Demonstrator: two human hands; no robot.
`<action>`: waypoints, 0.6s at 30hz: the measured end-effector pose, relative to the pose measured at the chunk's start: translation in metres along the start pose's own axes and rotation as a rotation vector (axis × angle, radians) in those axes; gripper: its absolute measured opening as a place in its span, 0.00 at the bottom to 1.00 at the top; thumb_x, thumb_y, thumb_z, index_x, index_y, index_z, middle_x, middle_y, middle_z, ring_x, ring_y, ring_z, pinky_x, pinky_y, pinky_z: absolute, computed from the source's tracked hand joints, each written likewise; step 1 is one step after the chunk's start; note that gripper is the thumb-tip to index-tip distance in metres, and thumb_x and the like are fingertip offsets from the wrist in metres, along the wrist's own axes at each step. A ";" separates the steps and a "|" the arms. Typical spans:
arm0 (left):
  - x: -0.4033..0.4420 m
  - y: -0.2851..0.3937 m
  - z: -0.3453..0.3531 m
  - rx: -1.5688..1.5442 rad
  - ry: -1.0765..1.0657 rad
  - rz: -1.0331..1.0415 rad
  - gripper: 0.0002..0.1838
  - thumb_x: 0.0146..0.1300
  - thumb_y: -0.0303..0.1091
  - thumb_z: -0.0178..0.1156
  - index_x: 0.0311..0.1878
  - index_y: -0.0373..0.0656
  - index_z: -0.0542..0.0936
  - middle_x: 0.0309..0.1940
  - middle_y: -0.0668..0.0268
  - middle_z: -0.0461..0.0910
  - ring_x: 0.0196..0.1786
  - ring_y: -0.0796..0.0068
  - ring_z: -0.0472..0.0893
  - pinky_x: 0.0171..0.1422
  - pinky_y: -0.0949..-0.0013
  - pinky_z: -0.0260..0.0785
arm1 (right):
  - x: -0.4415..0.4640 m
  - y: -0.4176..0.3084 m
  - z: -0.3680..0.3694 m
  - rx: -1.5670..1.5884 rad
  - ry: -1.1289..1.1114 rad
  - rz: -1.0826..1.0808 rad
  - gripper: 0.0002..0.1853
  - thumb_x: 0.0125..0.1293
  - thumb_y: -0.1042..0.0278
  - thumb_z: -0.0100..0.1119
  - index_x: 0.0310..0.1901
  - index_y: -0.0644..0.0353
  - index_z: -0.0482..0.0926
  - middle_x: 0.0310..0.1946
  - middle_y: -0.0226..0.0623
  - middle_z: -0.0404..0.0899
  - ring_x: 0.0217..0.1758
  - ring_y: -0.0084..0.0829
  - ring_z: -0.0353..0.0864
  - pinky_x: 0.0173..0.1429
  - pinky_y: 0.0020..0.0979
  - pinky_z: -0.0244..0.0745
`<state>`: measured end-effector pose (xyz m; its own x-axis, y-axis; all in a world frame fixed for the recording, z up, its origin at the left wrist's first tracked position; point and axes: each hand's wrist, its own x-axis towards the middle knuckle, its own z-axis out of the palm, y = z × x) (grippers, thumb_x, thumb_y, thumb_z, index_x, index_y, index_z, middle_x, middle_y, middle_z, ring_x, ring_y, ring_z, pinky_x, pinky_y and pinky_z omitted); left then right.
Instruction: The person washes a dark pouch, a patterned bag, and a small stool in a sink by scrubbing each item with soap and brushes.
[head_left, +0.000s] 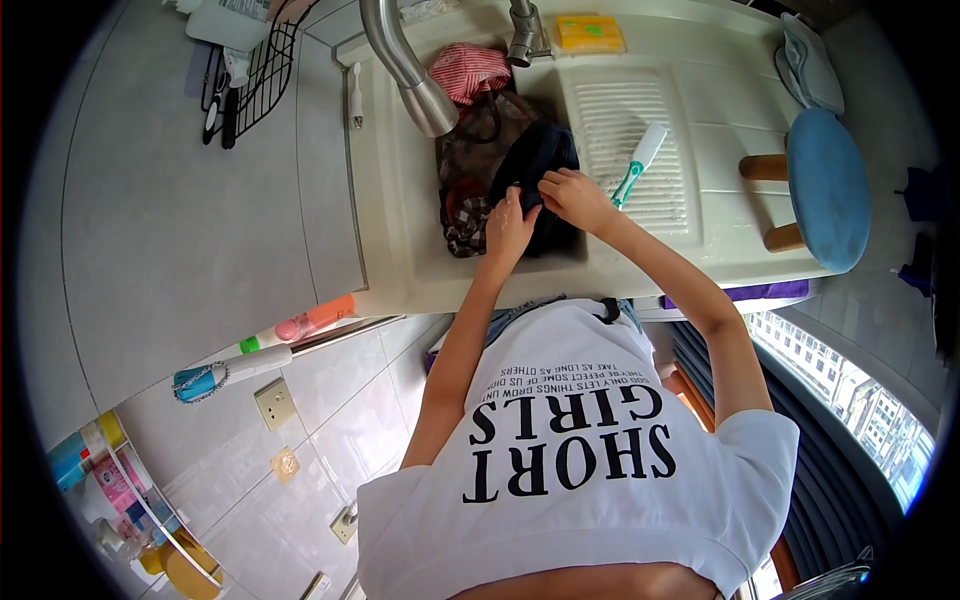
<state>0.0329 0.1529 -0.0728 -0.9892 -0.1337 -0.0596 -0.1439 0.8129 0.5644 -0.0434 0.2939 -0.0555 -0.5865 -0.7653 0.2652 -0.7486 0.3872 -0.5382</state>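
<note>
Over the sink basin, my left hand (510, 225) and my right hand (578, 199) both hold a dark cloth (548, 152), fingers closed on it close to each other. The cloth hangs partly down into the basin. Beside it in the basin lie a brown sheer cloth (470, 160), a checkered cloth (467, 228) and a red-and-white striped cloth (468, 72). A white and green brush (642, 160) rests on the ribbed washboard (640, 95), right of my hands.
The steel faucet (405, 75) arches over the basin's left part. A yellow soap pack (590, 34) sits at the back ledge. A blue stool (828, 190) lies on its side at the right. A wire rack (268, 75) hangs at upper left.
</note>
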 end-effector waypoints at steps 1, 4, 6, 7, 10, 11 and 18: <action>0.000 -0.001 0.000 -0.004 0.004 -0.002 0.20 0.51 0.36 0.60 0.43 0.35 0.67 0.34 0.52 0.75 0.38 0.54 0.75 0.41 0.62 0.68 | -0.001 -0.001 0.000 -0.003 -0.004 -0.003 0.06 0.45 0.71 0.57 0.25 0.60 0.70 0.25 0.35 0.69 0.32 0.36 0.71 0.37 0.34 0.68; -0.002 -0.003 -0.003 -0.089 0.038 0.084 0.19 0.52 0.35 0.59 0.43 0.35 0.66 0.34 0.53 0.74 0.37 0.54 0.74 0.41 0.62 0.68 | -0.004 -0.003 -0.001 0.010 0.078 -0.001 0.07 0.46 0.72 0.56 0.26 0.60 0.69 0.26 0.36 0.68 0.33 0.37 0.70 0.39 0.34 0.67; -0.003 -0.002 -0.008 -0.083 0.113 0.240 0.19 0.52 0.34 0.59 0.43 0.35 0.66 0.34 0.52 0.74 0.37 0.54 0.74 0.40 0.61 0.68 | -0.003 -0.003 -0.004 0.026 0.136 -0.019 0.08 0.46 0.73 0.57 0.28 0.61 0.70 0.27 0.36 0.69 0.34 0.38 0.70 0.41 0.33 0.66; -0.003 0.000 -0.014 -0.086 0.115 0.236 0.19 0.52 0.34 0.59 0.43 0.35 0.66 0.34 0.52 0.74 0.37 0.54 0.74 0.40 0.61 0.68 | -0.002 -0.004 -0.006 0.026 0.132 -0.021 0.08 0.46 0.73 0.57 0.28 0.61 0.70 0.27 0.36 0.69 0.34 0.38 0.70 0.41 0.33 0.66; -0.004 0.002 -0.025 -0.141 0.070 0.154 0.19 0.52 0.34 0.59 0.44 0.36 0.66 0.33 0.55 0.72 0.36 0.58 0.73 0.40 0.64 0.66 | 0.003 -0.010 -0.015 0.072 0.214 -0.047 0.07 0.46 0.75 0.56 0.30 0.62 0.71 0.28 0.37 0.70 0.35 0.39 0.70 0.41 0.33 0.66; -0.005 0.002 -0.026 -0.122 0.199 0.157 0.18 0.52 0.35 0.60 0.43 0.39 0.68 0.33 0.58 0.71 0.37 0.60 0.72 0.40 0.64 0.65 | 0.004 -0.013 -0.019 0.190 0.235 0.017 0.07 0.46 0.77 0.55 0.30 0.63 0.71 0.29 0.38 0.71 0.35 0.40 0.70 0.41 0.33 0.66; -0.011 0.018 -0.036 0.221 0.417 0.196 0.14 0.44 0.43 0.63 0.32 0.47 0.74 0.28 0.70 0.71 0.37 0.70 0.70 0.44 0.66 0.59 | 0.003 -0.019 -0.015 0.455 0.172 0.161 0.05 0.48 0.79 0.54 0.29 0.63 0.72 0.29 0.38 0.72 0.36 0.40 0.71 0.40 0.31 0.67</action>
<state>0.0422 0.1491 -0.0325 -0.9099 -0.1450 0.3886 -0.0036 0.9396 0.3422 -0.0360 0.2915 -0.0329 -0.7543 -0.6041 0.2573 -0.4567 0.2012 -0.8666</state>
